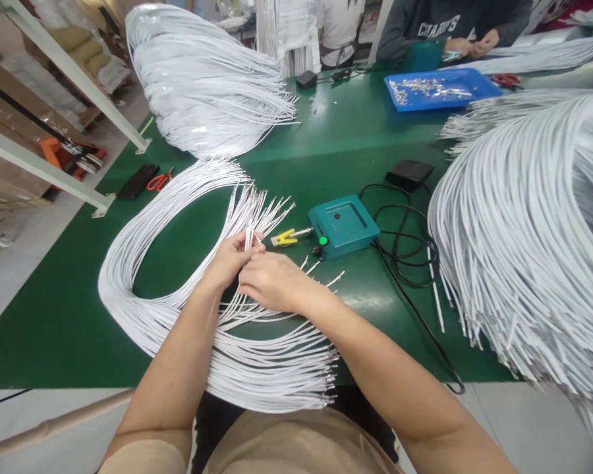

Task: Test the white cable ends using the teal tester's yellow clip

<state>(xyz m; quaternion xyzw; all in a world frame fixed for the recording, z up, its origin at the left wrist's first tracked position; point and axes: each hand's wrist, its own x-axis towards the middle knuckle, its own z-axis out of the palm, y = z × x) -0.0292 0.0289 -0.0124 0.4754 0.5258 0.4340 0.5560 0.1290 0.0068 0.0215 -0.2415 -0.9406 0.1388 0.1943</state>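
Note:
A looped bundle of white cables [123, 263] lies on the green table, its cut ends fanning out to the right. My left hand [231, 259] is closed around a few of the cables near their ends, just left of the bundle's upper fan. Touching it on the right, my right hand [271, 280] has its fingers pressed together on cables; its fingertips are partly hidden. More cable ends spread below my right forearm. Right of my hands sits a teal device [344, 224] with a green button and a yellow-tipped tool [285, 238] pointing towards them.
Large cable coils stand at the upper left [202, 79] and right [518, 224]. A blue tray [439, 89] of small parts, a black pedal [409, 174] with looping cord, a black phone [137, 182] and red scissors [159, 180] lie on the table. Another person works across it.

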